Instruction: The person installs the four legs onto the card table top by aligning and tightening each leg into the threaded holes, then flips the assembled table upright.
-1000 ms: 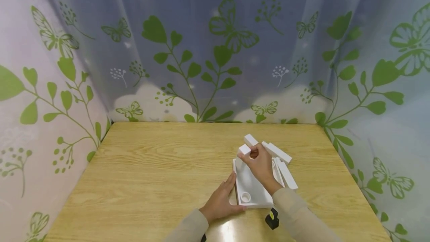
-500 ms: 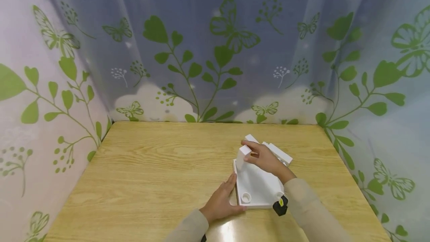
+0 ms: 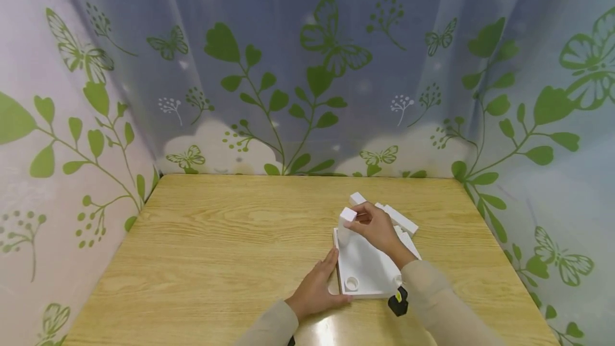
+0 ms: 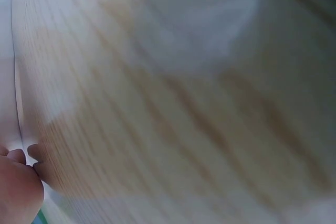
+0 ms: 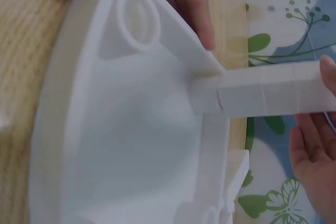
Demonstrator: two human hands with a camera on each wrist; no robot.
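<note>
A small white tabletop [image 3: 367,266] lies underside up on the wooden table, with a raised rim and a round corner socket [image 3: 352,282]. At its far left corner a square white table leg [image 3: 345,228] stands upright. My right hand [image 3: 377,228] holds that leg near its top between thumb and fingers. In the right wrist view the leg [image 5: 273,90] meets the tabletop's corner; the joint itself is partly hidden. My left hand [image 3: 314,287] presses against the tabletop's near left corner, straight fingers along the left side and thumb at the near edge.
Several more white pieces lie beyond and right of the tabletop: a block [image 3: 357,198] behind my right hand, a long piece [image 3: 401,219] and another [image 3: 408,243], partly covered by my forearm. A patterned curtain [image 3: 307,95] encloses the wooden table [image 3: 216,250].
My right hand's fingers shift around the leg's top, swinging out to the right and then back. The leg stays upright at the corner. My left hand has not moved.
</note>
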